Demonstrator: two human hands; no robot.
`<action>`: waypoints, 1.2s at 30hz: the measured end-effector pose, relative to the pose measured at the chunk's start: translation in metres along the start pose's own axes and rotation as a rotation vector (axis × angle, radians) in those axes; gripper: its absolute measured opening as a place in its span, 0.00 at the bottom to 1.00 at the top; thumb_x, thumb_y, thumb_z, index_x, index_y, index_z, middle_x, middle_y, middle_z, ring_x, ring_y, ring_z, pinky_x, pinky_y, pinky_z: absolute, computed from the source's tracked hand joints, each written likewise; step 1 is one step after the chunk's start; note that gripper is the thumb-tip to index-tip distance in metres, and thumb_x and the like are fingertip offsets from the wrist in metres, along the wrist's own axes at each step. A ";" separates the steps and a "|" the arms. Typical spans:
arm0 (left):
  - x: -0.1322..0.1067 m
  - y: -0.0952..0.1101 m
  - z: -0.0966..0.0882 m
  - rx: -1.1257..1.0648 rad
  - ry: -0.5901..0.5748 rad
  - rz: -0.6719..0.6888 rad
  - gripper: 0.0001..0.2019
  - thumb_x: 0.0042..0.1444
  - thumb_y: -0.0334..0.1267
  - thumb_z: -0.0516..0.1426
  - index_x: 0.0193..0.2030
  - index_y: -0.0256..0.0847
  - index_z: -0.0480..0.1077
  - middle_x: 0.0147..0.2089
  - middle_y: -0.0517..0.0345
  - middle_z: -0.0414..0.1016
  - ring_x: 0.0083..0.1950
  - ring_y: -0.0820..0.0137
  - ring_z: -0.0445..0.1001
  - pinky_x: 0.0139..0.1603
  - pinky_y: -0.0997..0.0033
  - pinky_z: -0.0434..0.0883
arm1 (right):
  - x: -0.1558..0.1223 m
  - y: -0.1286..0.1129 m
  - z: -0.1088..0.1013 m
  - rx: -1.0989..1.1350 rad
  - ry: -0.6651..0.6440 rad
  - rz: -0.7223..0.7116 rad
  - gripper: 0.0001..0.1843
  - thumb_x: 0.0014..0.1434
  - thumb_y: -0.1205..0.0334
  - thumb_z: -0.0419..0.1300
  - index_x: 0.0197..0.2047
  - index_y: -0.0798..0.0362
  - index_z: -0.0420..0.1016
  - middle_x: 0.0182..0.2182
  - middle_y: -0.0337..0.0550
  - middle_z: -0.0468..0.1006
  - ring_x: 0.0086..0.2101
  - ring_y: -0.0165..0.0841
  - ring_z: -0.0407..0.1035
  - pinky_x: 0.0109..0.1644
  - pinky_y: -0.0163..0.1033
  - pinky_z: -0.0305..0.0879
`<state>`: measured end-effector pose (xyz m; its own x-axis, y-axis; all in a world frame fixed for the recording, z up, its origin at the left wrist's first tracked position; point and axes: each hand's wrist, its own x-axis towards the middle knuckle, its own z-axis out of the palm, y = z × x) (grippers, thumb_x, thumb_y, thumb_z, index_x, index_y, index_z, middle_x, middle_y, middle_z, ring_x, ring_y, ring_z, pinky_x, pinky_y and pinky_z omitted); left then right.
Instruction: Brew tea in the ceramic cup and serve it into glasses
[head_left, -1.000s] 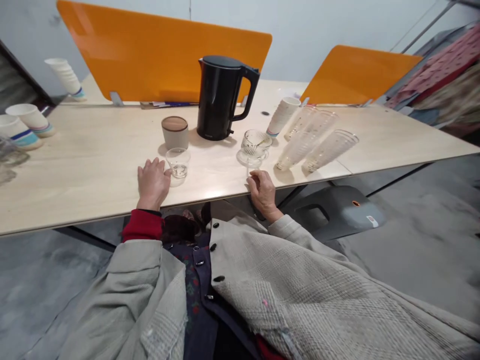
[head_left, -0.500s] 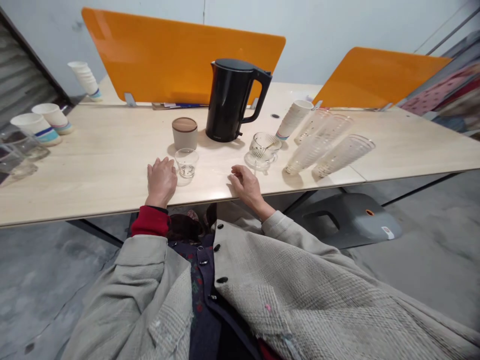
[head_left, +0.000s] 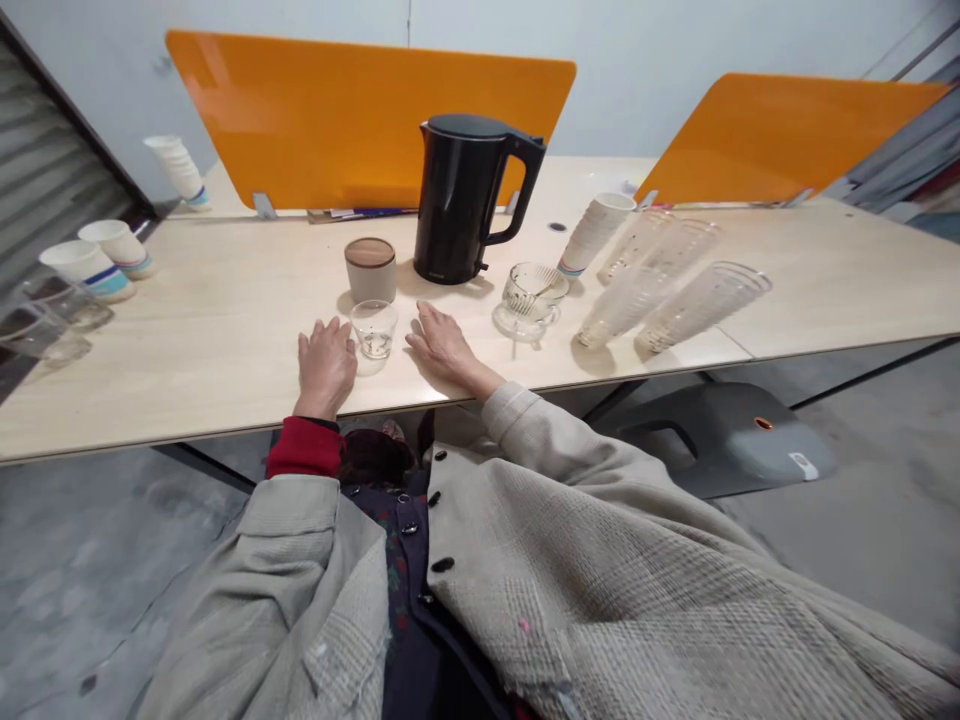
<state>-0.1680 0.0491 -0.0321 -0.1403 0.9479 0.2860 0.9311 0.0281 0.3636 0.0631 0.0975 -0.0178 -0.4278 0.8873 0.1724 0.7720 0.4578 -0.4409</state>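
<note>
A small clear glass point(head_left: 374, 330) with a little water stands near the front edge of the pale wooden table point(head_left: 195, 330). My left hand point(head_left: 325, 363) lies flat just left of it, fingers apart, thumb close to the glass. My right hand point(head_left: 442, 345) rests palm down just right of the glass, fingers stretched toward it, holding nothing. Behind the glass stand a grey cup with a wooden lid point(head_left: 370, 268) and a black electric kettle point(head_left: 465, 198). A ribbed glass cup on a saucer point(head_left: 529, 293) sits to the right.
Stacks of paper cups point(head_left: 595, 232) and clear plastic cups point(head_left: 675, 290) lie on their sides at the right. More paper cups point(head_left: 97, 258) and clear cups point(head_left: 45, 318) stand at the left edge. Orange dividers point(head_left: 360, 115) back the table. A grey chair base point(head_left: 720, 440) is underneath.
My right hand has slid left along the table edge, from near the saucer to beside the small glass, and flattened. My left hand has stayed put. The view shifted slightly.
</note>
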 end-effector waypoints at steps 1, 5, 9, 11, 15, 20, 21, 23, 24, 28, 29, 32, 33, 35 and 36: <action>0.000 0.000 0.000 0.005 -0.007 0.001 0.27 0.76 0.42 0.43 0.70 0.43 0.76 0.80 0.45 0.70 0.86 0.47 0.57 0.86 0.34 0.45 | 0.002 -0.003 0.001 -0.018 -0.022 0.002 0.43 0.76 0.54 0.52 0.85 0.68 0.50 0.83 0.67 0.53 0.81 0.55 0.51 0.84 0.63 0.45; -0.003 0.003 -0.005 0.033 -0.030 0.019 0.28 0.76 0.41 0.43 0.73 0.43 0.74 0.82 0.45 0.68 0.86 0.46 0.56 0.86 0.33 0.46 | 0.004 -0.012 0.003 -0.084 -0.124 -0.001 0.41 0.78 0.52 0.49 0.86 0.63 0.50 0.85 0.61 0.48 0.84 0.52 0.42 0.87 0.65 0.35; -0.006 0.006 -0.010 0.047 -0.032 0.038 0.28 0.77 0.42 0.42 0.75 0.44 0.71 0.83 0.46 0.66 0.87 0.47 0.54 0.86 0.34 0.46 | 0.004 -0.014 0.004 -0.132 -0.168 -0.005 0.39 0.79 0.50 0.46 0.86 0.61 0.53 0.85 0.57 0.47 0.84 0.51 0.39 0.87 0.66 0.33; -0.007 0.006 -0.010 0.060 -0.049 0.036 0.29 0.77 0.42 0.41 0.75 0.43 0.71 0.83 0.45 0.66 0.87 0.45 0.54 0.86 0.33 0.47 | 0.005 -0.015 0.002 -0.141 -0.178 -0.002 0.40 0.80 0.50 0.46 0.86 0.62 0.52 0.85 0.59 0.45 0.84 0.51 0.39 0.87 0.66 0.33; -0.007 0.006 -0.007 0.095 -0.068 0.026 0.30 0.77 0.41 0.41 0.79 0.41 0.68 0.84 0.41 0.63 0.87 0.43 0.54 0.85 0.30 0.48 | 0.006 -0.020 -0.001 -0.147 -0.201 0.015 0.41 0.80 0.49 0.46 0.86 0.63 0.50 0.86 0.59 0.43 0.85 0.50 0.37 0.87 0.65 0.33; -0.014 0.010 -0.015 0.166 -0.145 0.024 0.32 0.77 0.43 0.40 0.82 0.38 0.63 0.87 0.41 0.57 0.88 0.42 0.52 0.86 0.29 0.49 | 0.003 -0.026 -0.007 -0.161 -0.211 0.018 0.40 0.80 0.50 0.44 0.86 0.62 0.49 0.86 0.58 0.43 0.85 0.50 0.37 0.87 0.66 0.33; -0.015 0.012 -0.018 0.184 -0.167 0.015 0.33 0.78 0.44 0.39 0.83 0.38 0.62 0.87 0.43 0.56 0.88 0.44 0.51 0.86 0.31 0.49 | 0.002 -0.026 -0.008 -0.165 -0.214 0.017 0.40 0.80 0.50 0.43 0.86 0.61 0.49 0.86 0.57 0.42 0.85 0.50 0.36 0.87 0.66 0.33; -0.017 0.014 -0.022 0.208 -0.197 -0.003 0.33 0.79 0.45 0.38 0.84 0.39 0.60 0.88 0.46 0.54 0.89 0.45 0.50 0.87 0.33 0.49 | 0.002 -0.027 -0.009 -0.173 -0.224 0.015 0.40 0.80 0.49 0.42 0.87 0.60 0.49 0.86 0.56 0.41 0.85 0.49 0.35 0.87 0.65 0.32; -0.018 0.015 -0.024 0.215 -0.205 -0.009 0.33 0.79 0.45 0.38 0.84 0.40 0.60 0.88 0.47 0.54 0.89 0.46 0.50 0.87 0.33 0.49 | 0.001 -0.028 -0.009 -0.176 -0.227 0.014 0.40 0.80 0.49 0.42 0.87 0.60 0.48 0.86 0.56 0.41 0.85 0.49 0.35 0.87 0.64 0.32; -0.018 0.018 -0.024 0.226 -0.202 -0.023 0.32 0.79 0.44 0.38 0.84 0.41 0.60 0.88 0.49 0.54 0.89 0.47 0.50 0.87 0.33 0.48 | 0.002 -0.027 -0.008 -0.183 -0.213 0.004 0.40 0.80 0.50 0.42 0.87 0.61 0.48 0.86 0.55 0.42 0.85 0.49 0.35 0.87 0.64 0.33; -0.017 0.018 -0.024 0.228 -0.197 -0.025 0.32 0.79 0.44 0.38 0.84 0.41 0.60 0.88 0.49 0.54 0.89 0.47 0.49 0.87 0.33 0.48 | 0.002 -0.027 -0.007 -0.183 -0.210 0.001 0.40 0.80 0.50 0.42 0.87 0.61 0.48 0.86 0.55 0.42 0.85 0.49 0.35 0.87 0.65 0.33; -0.017 0.018 -0.023 0.231 -0.189 -0.022 0.33 0.79 0.44 0.37 0.84 0.40 0.60 0.88 0.48 0.54 0.89 0.45 0.49 0.87 0.31 0.48 | 0.003 -0.026 -0.006 -0.182 -0.218 -0.014 0.40 0.80 0.50 0.41 0.87 0.62 0.47 0.86 0.54 0.42 0.85 0.48 0.35 0.87 0.65 0.33; -0.017 0.017 -0.023 0.230 -0.188 -0.022 0.33 0.79 0.44 0.37 0.84 0.39 0.60 0.88 0.48 0.54 0.89 0.45 0.49 0.87 0.31 0.48 | 0.003 -0.025 -0.006 -0.180 -0.221 -0.020 0.40 0.80 0.51 0.41 0.87 0.62 0.47 0.86 0.54 0.42 0.85 0.49 0.35 0.87 0.65 0.33; -0.017 0.016 -0.022 0.227 -0.190 -0.021 0.33 0.79 0.44 0.37 0.84 0.40 0.60 0.88 0.48 0.54 0.89 0.45 0.49 0.87 0.31 0.48 | 0.004 -0.025 -0.006 -0.180 -0.221 -0.025 0.40 0.80 0.50 0.41 0.87 0.62 0.47 0.86 0.54 0.43 0.85 0.49 0.35 0.87 0.65 0.33; -0.017 0.015 -0.022 0.224 -0.189 -0.019 0.33 0.79 0.45 0.37 0.84 0.40 0.60 0.88 0.49 0.54 0.89 0.45 0.49 0.87 0.31 0.48 | 0.004 -0.025 -0.006 -0.180 -0.221 -0.027 0.40 0.80 0.50 0.41 0.87 0.62 0.47 0.86 0.54 0.43 0.85 0.49 0.35 0.87 0.66 0.33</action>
<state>-0.1588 0.0270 -0.0121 -0.1124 0.9883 0.1031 0.9831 0.0955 0.1563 0.0449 0.0897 -0.0009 -0.5260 0.8502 -0.0229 0.8217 0.5010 -0.2718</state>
